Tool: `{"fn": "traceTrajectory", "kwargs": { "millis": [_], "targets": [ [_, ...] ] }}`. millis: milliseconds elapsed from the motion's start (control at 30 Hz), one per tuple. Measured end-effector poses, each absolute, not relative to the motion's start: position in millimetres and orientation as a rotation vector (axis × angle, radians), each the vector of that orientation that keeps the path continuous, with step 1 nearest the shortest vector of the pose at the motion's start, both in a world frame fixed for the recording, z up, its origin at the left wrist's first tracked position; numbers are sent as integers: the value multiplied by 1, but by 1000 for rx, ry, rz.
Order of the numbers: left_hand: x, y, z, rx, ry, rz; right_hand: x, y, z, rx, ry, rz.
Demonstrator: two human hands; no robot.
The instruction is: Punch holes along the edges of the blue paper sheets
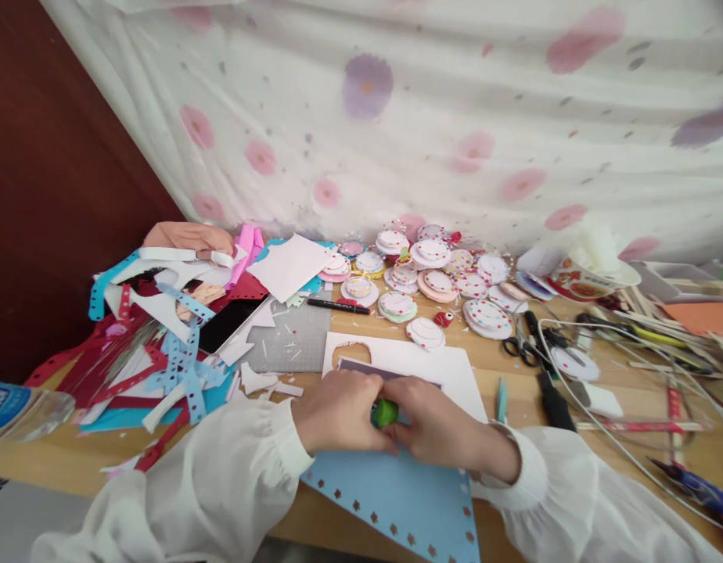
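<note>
The green object (385,414) sat between the two hands, its small, smooth, bright surface showing at the left hand's (338,410) three o'clock and the right hand's (429,422) nine o'clock. The hands were together, fingers curled in and clamped on it, covering most of it, so its full shape could not be told. Taking it as the dial's centre, a light blue sheet (390,489) spread at six o'clock, flat and matte, with small flower-shaped holes along its lower and right edges. A stiff white sheet (455,371) lay from twelve round to two, partly hidden by the hands. At ten o'clock came a grey cutting mat (300,344) strewn with white slivers, and farther out the same way a glossy black phone (232,323); at eleven, a slim black marker (339,306). Between nine and ten rose a tangled heap of paper scraps (188,375), red, blue and white, some strips punched with holes; a clear plastic bottle (26,410) lay at nine. From twelve to one, round layered paper discs (432,252) crowded together, many rimmed with coloured beads. Scissors (519,352) rested near two. Beyond everything, at twelve, hung a soft, creased white curtain (420,133) printed with pink and purple blooms.
</note>
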State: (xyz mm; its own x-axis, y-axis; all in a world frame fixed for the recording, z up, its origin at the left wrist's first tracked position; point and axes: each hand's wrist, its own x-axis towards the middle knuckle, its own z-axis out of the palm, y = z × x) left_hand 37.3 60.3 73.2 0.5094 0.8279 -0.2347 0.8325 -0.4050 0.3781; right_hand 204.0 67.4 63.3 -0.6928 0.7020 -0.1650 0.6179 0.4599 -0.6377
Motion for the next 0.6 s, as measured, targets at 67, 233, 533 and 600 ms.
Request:
{"fn": "traceTrajectory", "kwargs": {
  "millis": [67, 233, 533, 600],
  "targets": [
    [36, 59, 68, 2291, 1358, 22, 204, 67, 61, -1157, -2603, 1030],
    [34, 59, 63, 2236, 1354, 41, 204, 68, 57, -1115, -2600, 1083],
    [18, 63, 81, 1963, 1193, 101, 224, 68, 63, -924, -2269, 1472],
    [14, 60, 80, 1930, 1217, 153, 232, 67, 62, -975, -2187, 1482]
  ]
}}
